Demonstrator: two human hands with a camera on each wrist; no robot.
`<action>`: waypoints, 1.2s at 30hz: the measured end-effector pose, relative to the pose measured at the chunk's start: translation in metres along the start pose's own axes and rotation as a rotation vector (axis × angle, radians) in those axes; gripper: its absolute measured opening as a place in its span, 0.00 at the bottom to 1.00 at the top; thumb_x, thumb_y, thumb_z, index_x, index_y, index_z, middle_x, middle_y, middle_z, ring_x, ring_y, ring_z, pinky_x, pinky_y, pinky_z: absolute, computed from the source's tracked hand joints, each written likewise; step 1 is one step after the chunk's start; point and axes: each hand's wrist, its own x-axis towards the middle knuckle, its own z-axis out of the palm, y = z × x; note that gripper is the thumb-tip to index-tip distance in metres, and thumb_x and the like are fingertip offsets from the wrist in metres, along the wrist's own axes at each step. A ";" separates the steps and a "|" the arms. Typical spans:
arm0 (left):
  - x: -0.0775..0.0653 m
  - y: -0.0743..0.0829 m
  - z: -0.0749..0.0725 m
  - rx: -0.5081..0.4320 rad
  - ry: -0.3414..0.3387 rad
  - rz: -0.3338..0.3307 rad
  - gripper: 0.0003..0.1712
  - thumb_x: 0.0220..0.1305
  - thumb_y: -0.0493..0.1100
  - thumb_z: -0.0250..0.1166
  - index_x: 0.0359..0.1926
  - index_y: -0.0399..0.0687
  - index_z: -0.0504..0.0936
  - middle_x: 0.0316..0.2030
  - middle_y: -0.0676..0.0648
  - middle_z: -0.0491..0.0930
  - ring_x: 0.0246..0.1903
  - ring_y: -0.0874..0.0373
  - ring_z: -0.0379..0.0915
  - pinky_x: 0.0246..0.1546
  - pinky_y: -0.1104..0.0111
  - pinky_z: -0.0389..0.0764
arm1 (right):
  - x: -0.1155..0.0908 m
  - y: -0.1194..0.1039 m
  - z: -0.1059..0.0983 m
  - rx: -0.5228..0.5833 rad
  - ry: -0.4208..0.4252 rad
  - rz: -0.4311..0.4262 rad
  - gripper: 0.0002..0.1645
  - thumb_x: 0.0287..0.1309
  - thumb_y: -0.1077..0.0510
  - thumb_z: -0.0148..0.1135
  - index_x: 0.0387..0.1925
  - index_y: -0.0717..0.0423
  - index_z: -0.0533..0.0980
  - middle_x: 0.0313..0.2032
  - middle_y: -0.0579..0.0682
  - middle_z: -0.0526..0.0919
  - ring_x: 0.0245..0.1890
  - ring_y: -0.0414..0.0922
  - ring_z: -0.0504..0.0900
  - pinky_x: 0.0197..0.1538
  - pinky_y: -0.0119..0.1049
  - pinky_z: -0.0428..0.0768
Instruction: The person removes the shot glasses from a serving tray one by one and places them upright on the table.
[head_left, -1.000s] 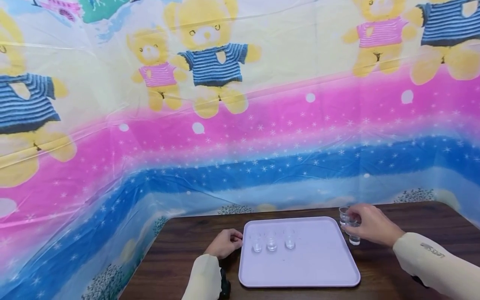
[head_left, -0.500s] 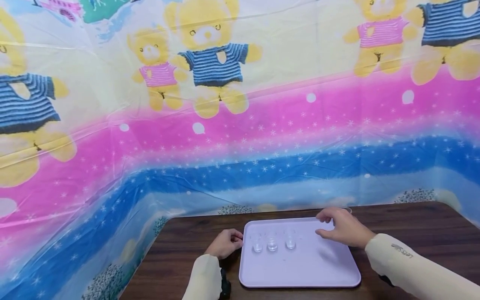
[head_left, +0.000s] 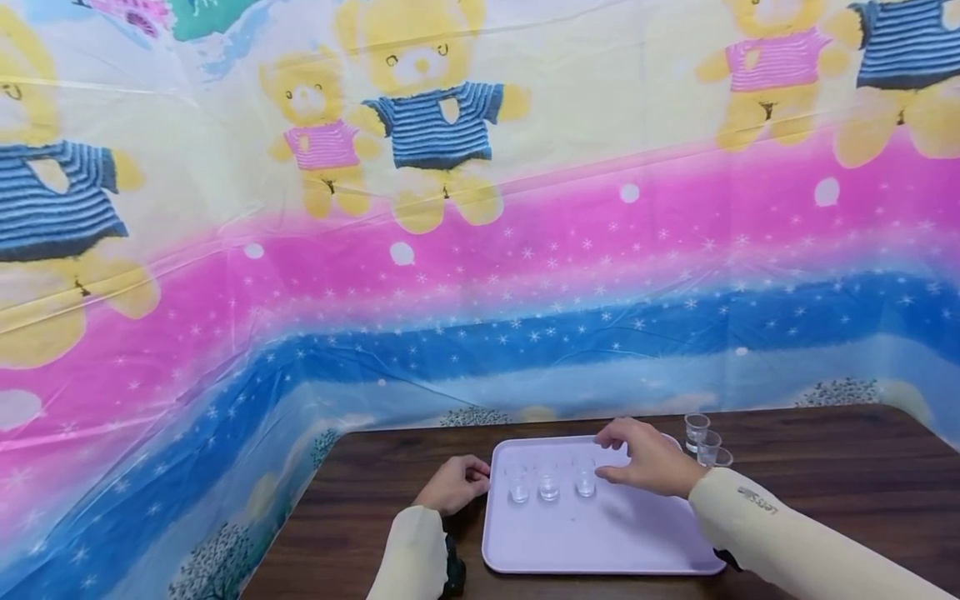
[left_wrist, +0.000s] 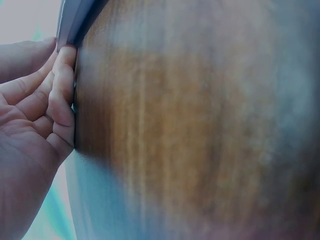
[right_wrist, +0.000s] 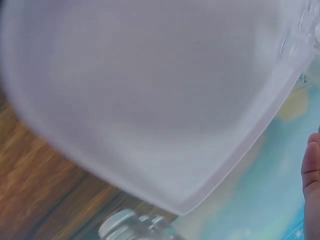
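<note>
Head view: right grip (head_left: 654, 460) spread near the tray's (head_left: 532, 546) rightmost cup (head_left: 585, 485); best pinch lightly. Left grip's (head_left: 453, 485) hold unclear.

We look onto a pale lilac tray (right_wrist: 150, 90), its near corner at six o'clock.
At two o'clock we see a few clear cups (right_wrist: 290, 47) on it, cut off by the edge of our view; between six and seven, outside the rim, sits a blurred glassy cluster (right_wrist: 122, 227). We find wooden tabletop (right_wrist: 45, 180) at eight, bluish printed cloth (right_wrist: 250, 195) between four and five, and part of the right hand (right_wrist: 312, 185) at four, apart from both groups.
</note>
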 end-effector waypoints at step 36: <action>-0.001 0.000 0.000 -0.021 -0.008 -0.006 0.09 0.61 0.35 0.63 0.43 0.39 0.78 0.32 0.49 0.75 0.32 0.56 0.71 0.38 0.59 0.74 | 0.002 -0.009 0.003 -0.026 -0.015 0.087 0.15 0.48 0.57 0.72 0.38 0.56 0.78 0.33 0.44 0.77 0.34 0.43 0.74 0.37 0.37 0.74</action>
